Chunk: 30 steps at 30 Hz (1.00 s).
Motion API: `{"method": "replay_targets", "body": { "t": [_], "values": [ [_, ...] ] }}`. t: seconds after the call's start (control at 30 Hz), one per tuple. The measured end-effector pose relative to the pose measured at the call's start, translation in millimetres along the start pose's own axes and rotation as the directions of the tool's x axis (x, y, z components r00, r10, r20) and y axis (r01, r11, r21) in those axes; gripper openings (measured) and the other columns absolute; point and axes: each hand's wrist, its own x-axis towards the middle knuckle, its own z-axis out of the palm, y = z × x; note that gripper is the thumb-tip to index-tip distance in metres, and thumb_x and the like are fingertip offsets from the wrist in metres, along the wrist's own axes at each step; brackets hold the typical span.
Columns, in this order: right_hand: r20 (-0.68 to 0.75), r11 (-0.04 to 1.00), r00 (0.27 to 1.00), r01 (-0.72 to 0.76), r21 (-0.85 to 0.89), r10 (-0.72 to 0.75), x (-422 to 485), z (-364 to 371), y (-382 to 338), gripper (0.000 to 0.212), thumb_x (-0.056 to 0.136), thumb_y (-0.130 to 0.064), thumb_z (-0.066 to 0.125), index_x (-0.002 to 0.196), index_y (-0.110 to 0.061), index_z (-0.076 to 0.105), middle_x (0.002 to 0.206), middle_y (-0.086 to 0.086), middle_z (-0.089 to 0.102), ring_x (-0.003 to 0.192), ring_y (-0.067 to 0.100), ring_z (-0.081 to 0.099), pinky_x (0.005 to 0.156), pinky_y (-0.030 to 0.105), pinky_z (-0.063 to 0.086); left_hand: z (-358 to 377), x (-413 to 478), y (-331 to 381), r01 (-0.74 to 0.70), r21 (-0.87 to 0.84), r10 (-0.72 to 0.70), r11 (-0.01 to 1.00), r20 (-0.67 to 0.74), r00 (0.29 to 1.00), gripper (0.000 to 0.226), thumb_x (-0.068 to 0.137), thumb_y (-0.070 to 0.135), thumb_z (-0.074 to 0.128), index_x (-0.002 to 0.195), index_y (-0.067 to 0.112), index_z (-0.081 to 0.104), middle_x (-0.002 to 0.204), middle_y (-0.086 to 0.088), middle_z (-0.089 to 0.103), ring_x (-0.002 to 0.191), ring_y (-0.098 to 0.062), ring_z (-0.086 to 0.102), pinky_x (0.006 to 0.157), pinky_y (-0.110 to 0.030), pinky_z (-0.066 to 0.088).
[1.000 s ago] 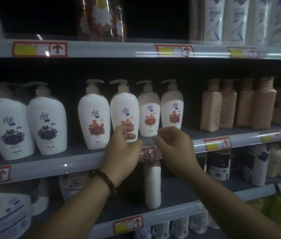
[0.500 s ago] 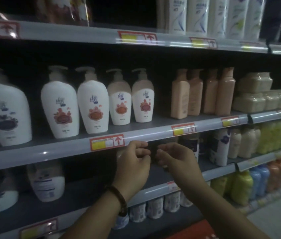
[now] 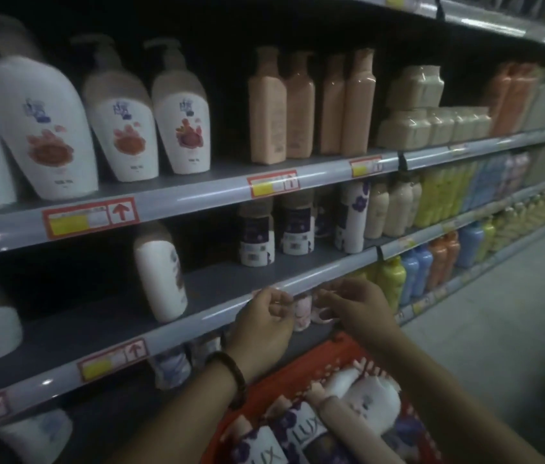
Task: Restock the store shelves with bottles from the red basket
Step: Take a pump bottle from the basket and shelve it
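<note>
Bottles (image 3: 308, 430) with purple flower labels marked LUX lay on their sides in the red basket (image 3: 341, 349) at the lower edge of the view, packed beside a white pump bottle (image 3: 365, 400) that also lay flat. The basket sat low, in front of the shelves and under the person's forearms.

Both hands hovered just in front of the grey rail of the second shelf (image 3: 197, 318), close together but apart. The left hand (image 3: 264, 326), with a dark bead bracelet (image 3: 231, 376) on its wrist, had its fingers loosely curled, with nothing seen in them. The right hand (image 3: 361, 309) was smeared by motion, and I cannot tell whether its fingers were apart or pinching anything.

On that shelf a lone white bottle (image 3: 160, 272) stood behind the rail, well left of 2 dark-labelled bottles (image 3: 257, 236), and a white bottle with purple flowers (image 3: 353, 222) stood to their right. The shelf above carried white pump bottles with red flower labels (image 3: 120, 125), then 4 peach square bottles (image 3: 267, 108) in a row and stacked beige tubs (image 3: 431, 122). Red and yellow price tags (image 3: 90, 217) sat on the rails. Lower right, yellow (image 3: 391, 283), blue (image 3: 415, 272) and orange bottles (image 3: 442, 259) stood in ranks.
</note>
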Motion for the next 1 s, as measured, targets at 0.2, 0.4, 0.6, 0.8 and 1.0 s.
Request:
{"method": "replay_targets", "body": {
  "t": [0.2,0.4,0.6,0.8,1.0],
  "values": [
    [-0.105,0.987,0.987,-0.132,-0.086,0.123,3,-41,64,0.009,0.095,-0.012,0.079,0.087,-0.013,0.076,0.076,0.009,0.078,0.068,0.023,0.073,0.059,0.029,0.053,55,7,-31,0.074,0.063,-0.082,0.995,0.134,0.988,0.012,0.090,0.026,0.063,0.100,0.031,0.067,0.092,0.003,0.075,0.088,-0.018,0.071,0.083,-0.038,0.060],
    [-0.197,0.875,0.949,-0.304,-0.377,0.245,12,-73,115,0.013,0.087,-0.025,0.086,0.094,-0.016,0.081,0.084,0.006,0.079,0.076,0.023,0.074,0.078,0.043,0.063,91,6,-43,0.143,0.026,-0.145,0.989,0.250,0.957,0.018,0.099,0.012,0.063,0.114,0.021,0.066,0.087,0.001,0.070,0.075,-0.010,0.069,0.061,-0.022,0.057],
    [-0.232,0.625,0.847,-0.514,-0.587,0.478,-1,-99,157,0.024,0.089,-0.023,0.079,0.107,-0.007,0.078,0.094,0.012,0.076,0.081,0.026,0.076,0.062,0.030,0.059,117,1,-62,0.185,0.081,-0.202,0.979,0.388,0.899,0.014,0.097,0.012,0.067,0.110,0.017,0.067,0.091,-0.002,0.067,0.082,-0.027,0.071,0.080,-0.041,0.061],
    [-0.233,0.593,0.737,-0.658,-0.464,0.635,-16,-101,204,0.036,0.093,-0.018,0.079,0.124,-0.003,0.070,0.083,0.001,0.068,0.069,0.012,0.067,0.056,0.010,0.053,131,-4,-74,0.205,0.094,-0.225,0.974,0.428,0.875,0.019,0.099,0.009,0.064,0.118,0.011,0.065,0.092,-0.004,0.065,0.079,-0.020,0.065,0.061,-0.031,0.049],
    [-0.207,0.574,0.611,-0.791,-0.213,0.764,-4,-92,221,0.061,0.076,-0.026,0.097,0.117,0.006,0.065,0.100,0.024,0.076,0.079,0.033,0.075,0.060,0.037,0.061,137,-2,-81,0.230,0.090,-0.246,0.969,0.450,0.859,0.018,0.098,0.010,0.064,0.116,0.014,0.066,0.091,-0.004,0.067,0.077,-0.018,0.066,0.066,-0.031,0.050]
  ]
}}
